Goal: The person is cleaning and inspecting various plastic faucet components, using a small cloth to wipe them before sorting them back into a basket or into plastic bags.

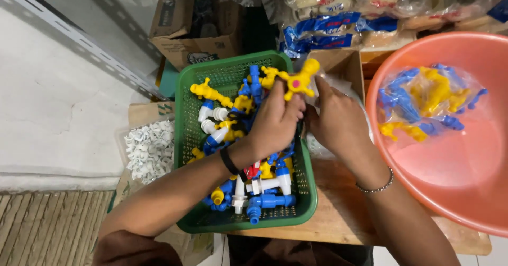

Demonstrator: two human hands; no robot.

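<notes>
My left hand (275,120) is closed around a yellow plastic tap (299,80) with a red centre, held up over the right rim of a green basket (185,134). The basket holds several blue, yellow and white plastic taps (254,184). My right hand (334,119) is beside the left one, its fingers touching the tap and a clear plastic bag (330,86) behind it. A dark band is on my left wrist, a thin bracelet on my right.
A large orange basin (465,181) at the right holds a clear bag of blue and yellow taps (423,102). A bag of white clips (148,149) lies left of the basket. Cardboard boxes (185,28) and wrapped packages (338,28) stand behind. A wooden table (338,218) is under the basket.
</notes>
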